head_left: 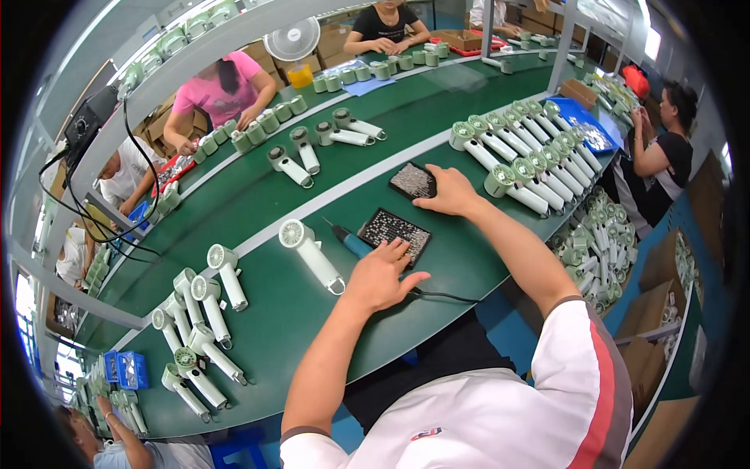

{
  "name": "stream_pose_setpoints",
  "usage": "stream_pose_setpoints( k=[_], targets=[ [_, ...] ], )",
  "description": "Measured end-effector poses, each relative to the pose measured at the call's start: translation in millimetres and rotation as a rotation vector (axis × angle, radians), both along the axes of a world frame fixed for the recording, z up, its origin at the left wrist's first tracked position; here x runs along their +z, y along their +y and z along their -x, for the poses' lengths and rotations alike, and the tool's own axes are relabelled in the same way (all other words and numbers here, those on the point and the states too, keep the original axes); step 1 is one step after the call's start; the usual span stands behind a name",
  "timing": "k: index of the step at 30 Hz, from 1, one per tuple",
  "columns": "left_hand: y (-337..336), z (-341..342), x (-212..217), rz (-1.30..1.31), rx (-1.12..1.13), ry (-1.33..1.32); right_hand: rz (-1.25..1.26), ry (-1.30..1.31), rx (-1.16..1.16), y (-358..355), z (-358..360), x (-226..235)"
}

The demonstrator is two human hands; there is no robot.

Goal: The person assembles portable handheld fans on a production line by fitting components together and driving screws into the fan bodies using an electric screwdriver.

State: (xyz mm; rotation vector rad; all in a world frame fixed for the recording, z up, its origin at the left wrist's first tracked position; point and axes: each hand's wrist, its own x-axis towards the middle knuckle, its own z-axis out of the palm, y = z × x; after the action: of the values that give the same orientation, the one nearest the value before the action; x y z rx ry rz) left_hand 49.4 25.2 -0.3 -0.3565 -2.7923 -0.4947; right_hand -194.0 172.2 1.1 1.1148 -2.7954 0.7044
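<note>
Curving across a busy workroom, the green desk (461, 262) is split lengthwise by a pale strip (344, 190). Past the strip lie several handheld fans (305, 150), and farther back sit a co-worker in pink (223, 92) and another in a black top (385, 27), with a large white fan (291, 39) behind them.

On the near side, the far tray (412, 180), dark and filled with small metal pieces, sits just inside the strip. The right hand (449, 190) is at its right edge, the grip wide, thumb and fingers apart; I cannot tell whether it clasps the tray. Nearer the body is the near tray (394, 234), its lower left edge under the fingers of the left hand (379, 277). That grip is wide too, palm down with the thumb out, over the rear of a teal screwdriver (351, 242), whose black cord (445, 296) runs to the desk's front edge.

A lone fan (312, 254) lies left of the screwdriver. Green surface separates it from the left cluster of fans (212, 311), and another stretch separates the trays from the right-hand rows of fans (512, 141), which reach close to the edge.
</note>
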Motion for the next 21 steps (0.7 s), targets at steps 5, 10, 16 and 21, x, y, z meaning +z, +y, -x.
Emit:
stream_pose_setpoints(
  k=[5,10,16,21],
  targets=[
    [-12,-12,2,-0.001,-0.014,0.061,0.002,0.021,0.032,-15,-16,0],
    [-18,-19,0,-0.034,-0.041,0.112,-0.003,0.051,0.007,-25,-32,-3],
    [-19,-25,-4,-0.011,-0.069,0.055,0.004,0.082,-0.037,-23,-34,-6],
    [-19,-37,-5,-0.091,-0.076,0.118,0.066,0.099,-0.047,-16,-32,3]
  ],
)
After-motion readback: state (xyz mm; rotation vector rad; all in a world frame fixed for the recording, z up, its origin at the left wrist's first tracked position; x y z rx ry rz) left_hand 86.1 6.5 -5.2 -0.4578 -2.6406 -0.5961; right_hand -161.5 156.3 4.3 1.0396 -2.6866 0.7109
